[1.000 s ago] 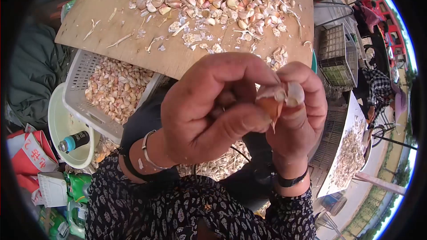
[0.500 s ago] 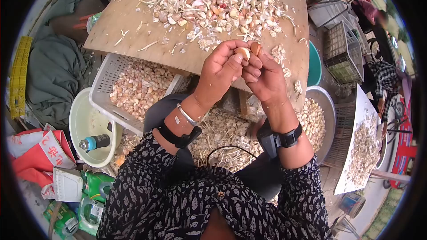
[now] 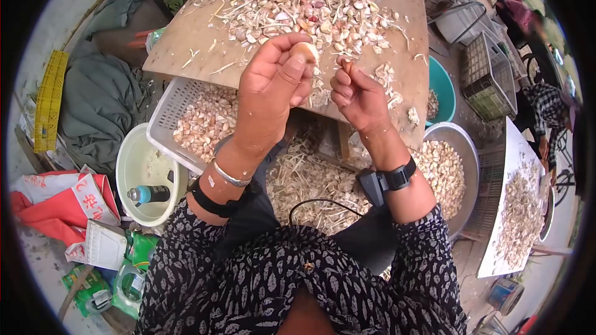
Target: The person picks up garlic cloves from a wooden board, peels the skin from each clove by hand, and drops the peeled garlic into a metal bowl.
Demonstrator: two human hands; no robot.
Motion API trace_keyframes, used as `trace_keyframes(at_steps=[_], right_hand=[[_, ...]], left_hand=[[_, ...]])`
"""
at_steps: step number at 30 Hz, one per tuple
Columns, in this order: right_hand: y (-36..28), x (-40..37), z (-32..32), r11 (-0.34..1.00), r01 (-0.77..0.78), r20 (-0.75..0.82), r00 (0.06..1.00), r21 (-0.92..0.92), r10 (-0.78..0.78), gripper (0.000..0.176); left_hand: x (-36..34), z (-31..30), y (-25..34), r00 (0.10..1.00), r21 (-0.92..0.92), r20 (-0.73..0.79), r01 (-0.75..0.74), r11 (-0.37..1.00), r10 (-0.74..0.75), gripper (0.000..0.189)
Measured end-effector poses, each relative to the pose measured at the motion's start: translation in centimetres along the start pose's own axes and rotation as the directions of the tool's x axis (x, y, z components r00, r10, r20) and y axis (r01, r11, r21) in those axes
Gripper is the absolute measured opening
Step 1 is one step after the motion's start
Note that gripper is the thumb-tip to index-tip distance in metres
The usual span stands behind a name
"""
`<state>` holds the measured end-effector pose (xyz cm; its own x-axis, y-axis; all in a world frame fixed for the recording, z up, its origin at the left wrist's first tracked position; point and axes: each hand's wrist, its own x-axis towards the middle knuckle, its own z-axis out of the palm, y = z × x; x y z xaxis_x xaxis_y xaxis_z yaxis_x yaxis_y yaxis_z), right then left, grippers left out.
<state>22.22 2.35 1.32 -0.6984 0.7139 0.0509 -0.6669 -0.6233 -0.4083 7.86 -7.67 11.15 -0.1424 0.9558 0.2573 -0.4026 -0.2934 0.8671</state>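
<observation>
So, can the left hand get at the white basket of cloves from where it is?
Probably yes. The left hand, pinching a garlic clove, is raised beside the white basket; the basket's near part lies open, with only its far edge tucked under the wooden board.

Outdoor garlic-sorting yard: clove-heaped board (image 3: pixel 186 43), crates (image 3: pixel 481 71).
</observation>
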Motion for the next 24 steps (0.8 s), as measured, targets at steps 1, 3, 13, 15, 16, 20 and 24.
trace_keyframes(at_steps=[1, 3, 13, 15, 16, 20, 24], right_hand=[[0.2, 0.0, 0.0, 0.999, 0.022, -0.088, 0.996, -0.027, -0.024, 0.022], [0.7, -0.1, 0.4, 0.994, 0.051, -0.151, 0.986, -0.096, -0.065, 0.02], [5.7, 4.4, 4.3, 0.565, 0.112, -0.05, 0.963, -0.817, -0.263, 0.023], [6.7, 7.4, 0.6, 0.22, 0.082, 0.0, 0.937, -0.972, -0.351, 0.021], [5.7, 8.7, -1.0, 0.041, 0.123, 0.089, 0.879, -0.992, -0.468, 0.02], [1.3, 12.6, -4.2, -0.441, 0.148, 0.319, 0.883, -0.885, -0.345, 0.022], [2.2, 14.5, -5.2, -0.667, -0.045, 0.221, 0.925, -0.744, -0.309, 0.019]], left_hand=[[0.4, 2.5, -0.2, 0.996, -0.027, 0.083, -0.018, 0.999, 0.02, 0.029], [1.2, 8.0, -2.0, 0.956, 0.061, 0.293, -0.005, 0.998, -0.013, 0.032], [-2.8, 8.4, -3.6, 0.908, -0.051, 0.396, 0.168, 0.984, -0.134, 0.031], [-1.7, 7.0, -3.2, 0.89, -0.151, 0.378, 0.33, 0.932, -0.254, 0.027], [-0.7, 5.5, -3.8, 0.923, -0.212, 0.295, 0.317, 0.924, -0.249, 0.026], [3.7, -2.3, -6.8, 0.961, -0.402, -0.151, 0.155, 0.903, -0.233, 0.02], [6.5, -10.4, -10.1, 0.822, -0.478, -0.444, 0.12, 0.87, -0.357, 0.017]])
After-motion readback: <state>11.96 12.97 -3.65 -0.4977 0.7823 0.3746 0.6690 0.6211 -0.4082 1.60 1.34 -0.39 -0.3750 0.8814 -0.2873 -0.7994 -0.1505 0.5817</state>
